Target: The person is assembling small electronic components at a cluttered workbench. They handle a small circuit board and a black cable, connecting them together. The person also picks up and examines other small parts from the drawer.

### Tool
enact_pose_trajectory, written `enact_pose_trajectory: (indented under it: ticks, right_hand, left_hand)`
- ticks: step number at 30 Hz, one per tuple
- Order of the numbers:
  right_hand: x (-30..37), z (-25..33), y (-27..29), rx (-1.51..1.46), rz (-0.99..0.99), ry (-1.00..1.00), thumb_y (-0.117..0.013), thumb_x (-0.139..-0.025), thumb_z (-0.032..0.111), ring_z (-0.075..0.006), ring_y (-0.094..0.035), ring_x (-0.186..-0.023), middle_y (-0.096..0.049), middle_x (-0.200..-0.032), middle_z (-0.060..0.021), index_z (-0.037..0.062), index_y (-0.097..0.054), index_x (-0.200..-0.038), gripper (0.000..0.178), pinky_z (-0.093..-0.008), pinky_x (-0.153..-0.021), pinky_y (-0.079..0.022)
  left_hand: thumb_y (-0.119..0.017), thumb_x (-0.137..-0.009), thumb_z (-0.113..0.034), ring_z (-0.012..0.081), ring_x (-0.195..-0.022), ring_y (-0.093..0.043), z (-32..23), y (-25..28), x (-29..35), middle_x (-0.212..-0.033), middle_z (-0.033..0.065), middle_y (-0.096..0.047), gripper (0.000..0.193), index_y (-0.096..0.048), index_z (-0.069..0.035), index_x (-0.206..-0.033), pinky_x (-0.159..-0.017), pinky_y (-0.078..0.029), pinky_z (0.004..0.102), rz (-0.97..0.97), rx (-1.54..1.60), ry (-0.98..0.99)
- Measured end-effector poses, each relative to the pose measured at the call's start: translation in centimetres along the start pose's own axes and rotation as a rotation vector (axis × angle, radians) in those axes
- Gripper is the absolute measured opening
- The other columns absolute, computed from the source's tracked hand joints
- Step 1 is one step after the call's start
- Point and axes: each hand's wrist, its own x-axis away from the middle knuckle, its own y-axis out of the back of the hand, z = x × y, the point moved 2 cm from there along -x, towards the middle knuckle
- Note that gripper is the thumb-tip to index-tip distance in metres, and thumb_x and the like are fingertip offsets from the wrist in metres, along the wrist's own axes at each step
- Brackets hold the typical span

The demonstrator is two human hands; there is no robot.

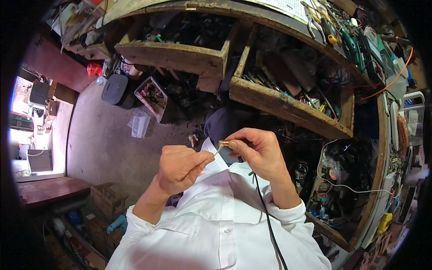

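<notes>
Both hands meet in front of my white shirt. My left hand [183,167] is closed in a fist, thumb on top, round a thin pale metal tool [219,149]. Most of that tool is hidden in the fist, and its kind cannot be made out. Its slim end slants up to a small brass-coloured piece with a reddish part [223,142]. My right hand [257,152] pinches this piece between thumb and fingertips. The tool's tip is at or against the piece; contact is too small to tell.
Two open wooden drawers [288,105] full of tools jut from the bench. Pliers [315,24] lie on the bench top. A bin of scraps [153,99] and a plastic bag [139,122] are on the floor. A black cord [265,211] hangs over my shirt.
</notes>
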Motion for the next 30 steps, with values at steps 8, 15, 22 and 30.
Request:
enact_pose_trajectory:
  ticks: [8, 15, 22, 30]
  right_hand:
    - [-0.2, -0.1, 0.1, -0.298, -0.001, -0.053, -0.064, -0.094, 0.005, -0.0118, -0.068, -0.07, -0.071, -0.086, -0.0084, -0.005, -0.07, -0.099, 0.012, -0.0266, -0.066, -0.059]
    - [-1.1, -0.8, 4.6, -0.415, -0.31, -0.032, -0.063, -0.097, 0.011, -0.0072, -0.058, -0.065, -0.062, -0.076, -0.0036, -0.0049, -0.07, -0.098, 0.018, -0.0308, -0.066, -0.062]
    - [-2.1, 0.2, 2.7, -0.347, -0.026, -0.011, -0.062, -0.098, 0.011, -0.0072, -0.062, -0.068, -0.07, -0.087, -0.0072, -0.0062, -0.07, -0.101, 0.019, -0.0272, -0.067, -0.061]
    - [-1.2, -0.5, 1.9, -0.331, -0.066, 0.008, -0.063, -0.097, 0.009, -0.0095, -0.066, -0.074, -0.071, -0.09, -0.0089, -0.0059, -0.07, -0.103, 0.017, -0.0251, -0.068, -0.061]
  left_hand:
    - [-0.071, -0.079, -0.007, 0.0183, -0.043, -0.047, 0.0, 0.2, 0.3, -0.055, 0.0063, -0.051, 0.01, -0.072, -0.002, -0.087, -0.044, -0.034, 0.0301, -0.022, -0.032, -0.035]
    - [-0.07, -0.076, -0.003, 0.0155, -0.046, -0.052, -0.3, 2.6, 1.5, -0.059, 0.0069, -0.059, 0.007, -0.071, 0.0, -0.083, -0.046, -0.039, 0.0277, -0.033, -0.095, 0.035]
    - [-0.071, -0.087, -0.003, 0.0056, -0.054, -0.049, 2.6, 0.9, 0.3, -0.062, 0.0012, -0.057, 0.019, -0.075, -0.002, -0.105, -0.051, -0.038, 0.0212, -0.193, -0.049, 0.512]
    - [-0.073, -0.089, -0.008, -0.0009, -0.057, -0.04, 5.5, -0.3, 0.1, -0.066, -0.0088, -0.055, 0.011, -0.075, -0.001, -0.097, -0.048, -0.028, 0.0199, -0.342, 0.097, 0.694]
